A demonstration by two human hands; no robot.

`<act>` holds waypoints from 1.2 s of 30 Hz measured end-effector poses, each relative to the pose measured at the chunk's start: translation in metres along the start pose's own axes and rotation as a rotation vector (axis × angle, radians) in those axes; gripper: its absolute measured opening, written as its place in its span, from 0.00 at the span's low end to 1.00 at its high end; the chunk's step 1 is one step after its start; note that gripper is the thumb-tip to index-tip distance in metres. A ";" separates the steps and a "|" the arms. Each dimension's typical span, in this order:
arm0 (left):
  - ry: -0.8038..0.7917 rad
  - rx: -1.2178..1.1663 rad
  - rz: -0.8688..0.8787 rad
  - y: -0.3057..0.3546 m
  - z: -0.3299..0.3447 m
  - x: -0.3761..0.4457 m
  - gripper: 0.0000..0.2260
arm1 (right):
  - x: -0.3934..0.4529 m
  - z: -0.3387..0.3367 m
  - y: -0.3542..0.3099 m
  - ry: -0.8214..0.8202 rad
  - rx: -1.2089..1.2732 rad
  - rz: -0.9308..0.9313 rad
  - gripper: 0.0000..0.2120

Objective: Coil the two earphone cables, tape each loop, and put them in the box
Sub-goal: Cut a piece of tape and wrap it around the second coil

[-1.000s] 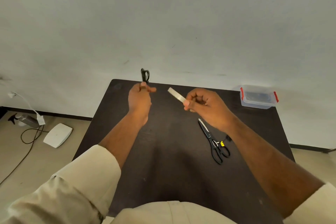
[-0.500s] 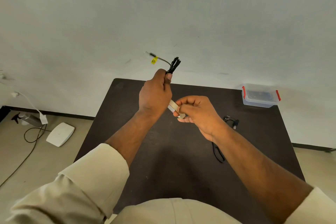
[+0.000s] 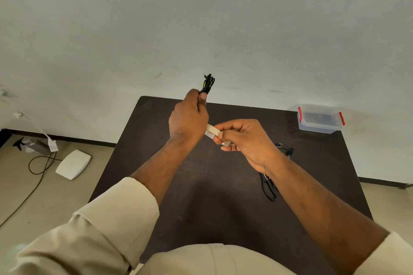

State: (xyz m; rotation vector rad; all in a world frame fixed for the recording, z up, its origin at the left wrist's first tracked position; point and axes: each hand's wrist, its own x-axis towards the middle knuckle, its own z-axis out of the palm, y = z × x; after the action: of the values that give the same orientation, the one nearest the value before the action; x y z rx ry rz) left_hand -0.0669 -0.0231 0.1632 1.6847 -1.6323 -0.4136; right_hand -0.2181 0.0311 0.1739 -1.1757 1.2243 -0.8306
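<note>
My left hand (image 3: pixel 188 118) is raised over the dark table (image 3: pixel 201 196) and grips a coiled black earphone cable (image 3: pixel 207 84), whose top loops stick up above my thumb. My right hand (image 3: pixel 242 140) pinches a strip of beige tape (image 3: pixel 213 130) and holds it against the lower side of my left hand. A second black earphone cable (image 3: pixel 286 148) lies on the table behind my right wrist. The clear plastic box (image 3: pixel 319 119) with red latches stands at the table's far right corner, its lid on.
Black scissors (image 3: pixel 269 187) lie on the table under my right forearm. On the floor to the left are a white flat device (image 3: pixel 72 164), a dark cord (image 3: pixel 38 163) and a spray bottle (image 3: pixel 33 145). A pale wall rises behind the table.
My left hand has lifted and moved right with the coil. My right hand has brought the tape strip up against it. The loose plug end with the yellow tag has folded in.
</note>
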 end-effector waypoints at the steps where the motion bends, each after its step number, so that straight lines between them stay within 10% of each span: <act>1: -0.012 -0.004 0.006 0.001 0.000 0.000 0.13 | 0.000 0.000 0.000 0.022 0.002 -0.011 0.08; 18: 0.008 -0.364 -0.259 -0.005 0.020 -0.022 0.14 | 0.007 -0.005 0.016 0.382 -0.275 -0.493 0.13; 28: 0.153 -0.369 -0.123 0.008 0.021 -0.045 0.14 | -0.001 0.021 0.023 0.593 0.075 -0.348 0.13; 36: 0.046 -0.550 0.093 0.019 0.017 -0.052 0.09 | 0.000 0.008 0.009 0.278 0.279 -0.280 0.09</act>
State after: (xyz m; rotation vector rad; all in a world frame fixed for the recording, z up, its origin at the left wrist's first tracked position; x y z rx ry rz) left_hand -0.0993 0.0238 0.1510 1.1923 -1.3926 -0.6983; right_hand -0.2112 0.0348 0.1642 -1.0383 1.1318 -1.3657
